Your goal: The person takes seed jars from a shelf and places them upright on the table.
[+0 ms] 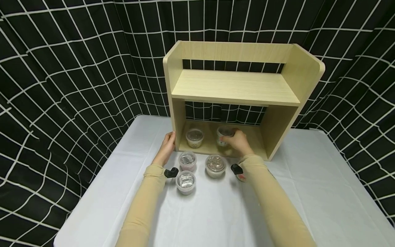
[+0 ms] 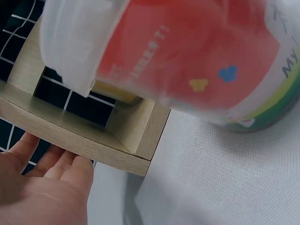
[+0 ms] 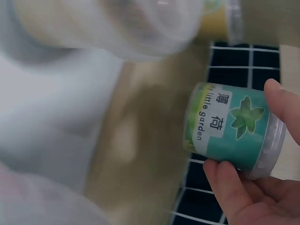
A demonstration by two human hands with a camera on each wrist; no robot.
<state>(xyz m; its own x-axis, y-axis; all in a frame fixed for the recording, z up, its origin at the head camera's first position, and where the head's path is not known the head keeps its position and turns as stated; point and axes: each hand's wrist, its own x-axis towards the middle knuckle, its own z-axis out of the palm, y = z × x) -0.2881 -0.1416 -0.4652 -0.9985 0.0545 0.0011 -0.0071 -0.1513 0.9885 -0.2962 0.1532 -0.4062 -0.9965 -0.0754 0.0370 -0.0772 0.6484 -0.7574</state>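
Observation:
My right hand (image 1: pixel 238 141) grips a clear lidded plastic cup (image 3: pixel 229 126) near its lid end, over the lower board of a wooden shelf unit (image 1: pixel 236 87). The cup has a teal label with a green leaf and "My little garden" lettering. Whether its base touches the board, I cannot tell. My left hand (image 1: pixel 166 147) rests on the unit's left side panel, its fingers (image 2: pixel 77 176) against the outer face and the tips partly hidden. On the same board, left of the held cup, stands another lidded cup (image 1: pixel 194 137).
On the white tablecloth (image 1: pixel 213 216), in front of the unit, stand lidded cups: two at left (image 1: pixel 187 160), one mid-front (image 1: pixel 215 166), and one (image 1: pixel 241 177) mostly hidden by the right sleeve. A red-labelled cup (image 2: pixel 197 61) looms close in the left wrist view. Black gridded curtains surround the table.

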